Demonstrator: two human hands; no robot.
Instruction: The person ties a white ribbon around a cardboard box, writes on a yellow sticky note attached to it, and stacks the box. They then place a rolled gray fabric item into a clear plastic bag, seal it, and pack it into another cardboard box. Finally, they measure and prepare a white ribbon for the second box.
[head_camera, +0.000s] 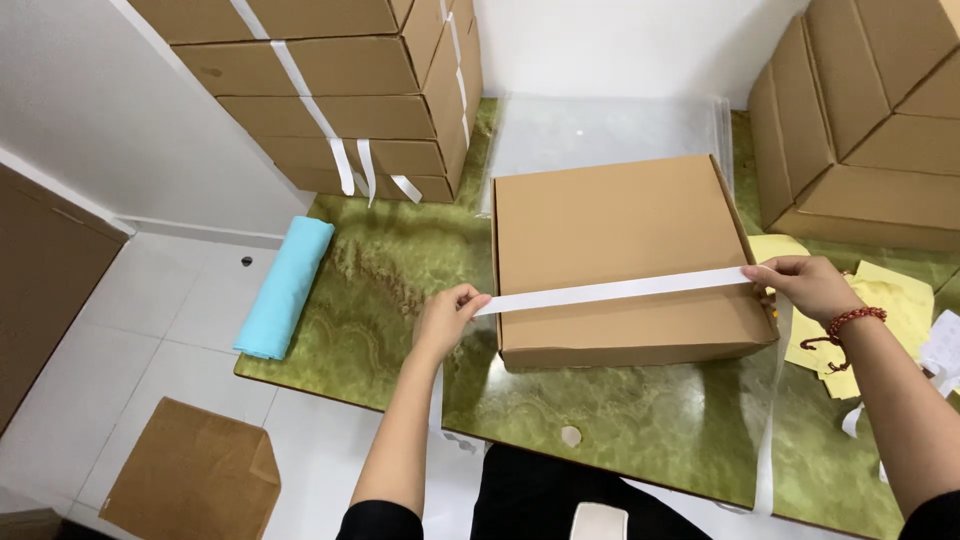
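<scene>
White paper strip (615, 291) stretches taut across the lid of a closed brown cardboard box (620, 250), pinched at one end by the left hand (445, 318) and at the other by the right hand (805, 285). Thin and limp, it looks easily torn and best held by its ends. The box sits on a green marbled table (400, 270) among stacked cartons (340, 90), beside a rolled blue cloth (285, 285), above white floor tiles.

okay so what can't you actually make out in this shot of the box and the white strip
Head view:
- cardboard box: contents hidden, lid closed.
- white strip: underside unseen; its tail past the right hand leaves the bottom edge.
- yellow papers: partly covered by the forearm.
- left hand: fingertips hide the strip's end.
</scene>
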